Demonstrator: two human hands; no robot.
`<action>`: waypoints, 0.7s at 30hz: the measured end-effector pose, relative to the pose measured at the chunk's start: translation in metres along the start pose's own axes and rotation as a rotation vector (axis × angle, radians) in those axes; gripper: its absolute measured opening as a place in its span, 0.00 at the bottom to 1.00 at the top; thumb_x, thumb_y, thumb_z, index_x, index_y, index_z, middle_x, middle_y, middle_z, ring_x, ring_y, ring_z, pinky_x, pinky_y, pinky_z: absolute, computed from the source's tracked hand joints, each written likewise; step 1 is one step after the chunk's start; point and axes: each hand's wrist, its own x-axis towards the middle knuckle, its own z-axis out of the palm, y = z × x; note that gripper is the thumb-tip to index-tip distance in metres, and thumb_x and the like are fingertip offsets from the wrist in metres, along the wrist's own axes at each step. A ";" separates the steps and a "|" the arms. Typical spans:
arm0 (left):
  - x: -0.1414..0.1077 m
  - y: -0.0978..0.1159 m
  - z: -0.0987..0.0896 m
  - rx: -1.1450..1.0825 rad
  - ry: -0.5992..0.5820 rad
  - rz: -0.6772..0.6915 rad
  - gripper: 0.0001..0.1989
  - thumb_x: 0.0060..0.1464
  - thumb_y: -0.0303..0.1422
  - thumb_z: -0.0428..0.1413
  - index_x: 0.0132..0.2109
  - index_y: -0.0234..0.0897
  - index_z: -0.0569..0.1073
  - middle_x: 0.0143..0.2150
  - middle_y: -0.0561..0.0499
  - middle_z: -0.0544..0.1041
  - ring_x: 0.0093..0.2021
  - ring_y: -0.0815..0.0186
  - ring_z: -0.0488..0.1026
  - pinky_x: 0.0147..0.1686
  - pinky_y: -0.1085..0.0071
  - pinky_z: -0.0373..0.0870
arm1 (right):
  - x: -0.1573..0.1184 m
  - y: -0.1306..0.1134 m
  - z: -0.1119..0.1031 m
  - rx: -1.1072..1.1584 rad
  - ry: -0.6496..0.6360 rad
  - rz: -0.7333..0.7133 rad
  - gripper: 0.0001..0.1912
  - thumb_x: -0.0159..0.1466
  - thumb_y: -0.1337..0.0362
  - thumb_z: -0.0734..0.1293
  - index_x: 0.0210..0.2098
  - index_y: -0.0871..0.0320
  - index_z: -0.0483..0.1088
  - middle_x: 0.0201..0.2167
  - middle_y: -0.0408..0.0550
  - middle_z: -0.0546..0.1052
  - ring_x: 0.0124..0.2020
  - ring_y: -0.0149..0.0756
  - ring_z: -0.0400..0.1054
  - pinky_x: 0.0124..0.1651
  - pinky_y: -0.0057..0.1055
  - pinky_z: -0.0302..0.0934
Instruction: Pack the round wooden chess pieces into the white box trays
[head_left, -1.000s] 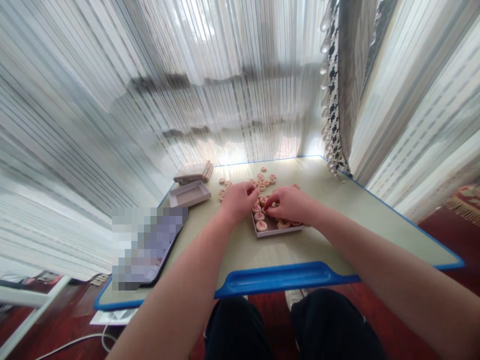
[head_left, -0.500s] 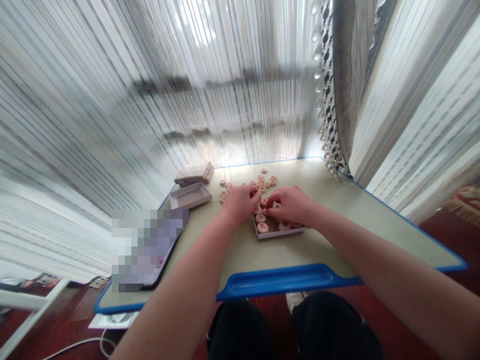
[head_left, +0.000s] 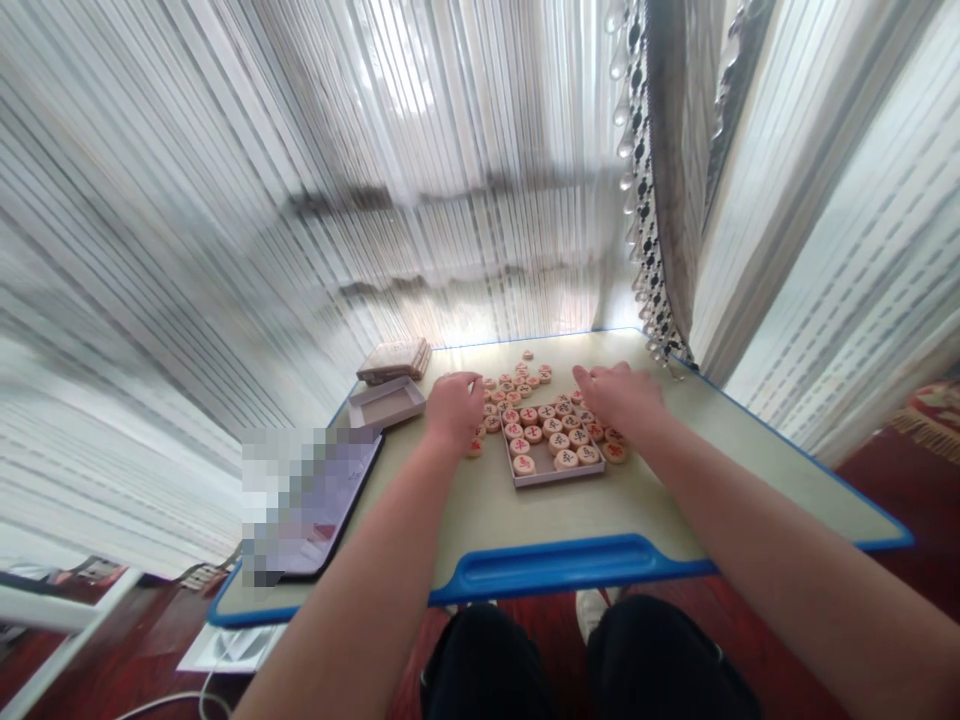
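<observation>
Left hand [head_left: 455, 412] and right hand [head_left: 622, 402] had moved apart, fingers curled, hold unclear; round wooden lettered discs [head_left: 559, 443] mostly filled the shallow pale cardboard tray [head_left: 543, 463], others lay outside on the blue-rimmed pale-green desk [head_left: 510, 520].

Blurry right hand [head_left: 621, 398], farthest loose piece [head_left: 528, 356] with illegibly small marking, tablet [head_left: 336, 512] partly behind pixelation.

Round pieces [head_left: 559, 442] have red or black Chinese signs. One red piece [head_left: 529, 414] in the box [head_left: 559, 478] seems to say 士.
</observation>
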 end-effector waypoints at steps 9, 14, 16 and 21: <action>0.002 -0.006 0.012 -0.061 -0.116 -0.099 0.19 0.57 0.37 0.42 0.37 0.36 0.77 0.35 0.43 0.79 0.37 0.60 0.73 0.37 0.69 0.65 | 0.009 0.003 0.000 0.013 -0.119 -0.120 0.27 0.66 0.54 0.49 0.43 0.64 0.72 0.42 0.64 0.75 0.45 0.48 0.68 0.44 0.38 0.59; 0.002 -0.007 0.014 -0.207 -0.051 -0.108 0.17 0.55 0.35 0.45 0.39 0.35 0.77 0.35 0.46 0.79 0.37 0.63 0.73 0.38 0.71 0.66 | 0.011 0.001 0.007 0.023 -0.053 -0.182 0.24 0.65 0.57 0.50 0.41 0.64 0.73 0.41 0.62 0.75 0.44 0.45 0.69 0.43 0.35 0.59; 0.002 -0.006 0.014 -0.243 -0.032 -0.114 0.16 0.54 0.34 0.46 0.39 0.35 0.77 0.35 0.47 0.79 0.37 0.64 0.73 0.38 0.71 0.66 | 0.013 0.002 0.010 0.036 -0.029 -0.193 0.23 0.64 0.58 0.51 0.41 0.63 0.73 0.41 0.61 0.75 0.44 0.43 0.69 0.44 0.34 0.59; 0.002 -0.005 0.013 -0.278 -0.018 -0.126 0.14 0.53 0.32 0.47 0.38 0.36 0.77 0.34 0.48 0.79 0.36 0.64 0.74 0.38 0.71 0.68 | 0.018 0.007 0.014 0.059 0.026 -0.179 0.19 0.64 0.62 0.54 0.41 0.64 0.72 0.42 0.61 0.75 0.47 0.43 0.67 0.47 0.32 0.57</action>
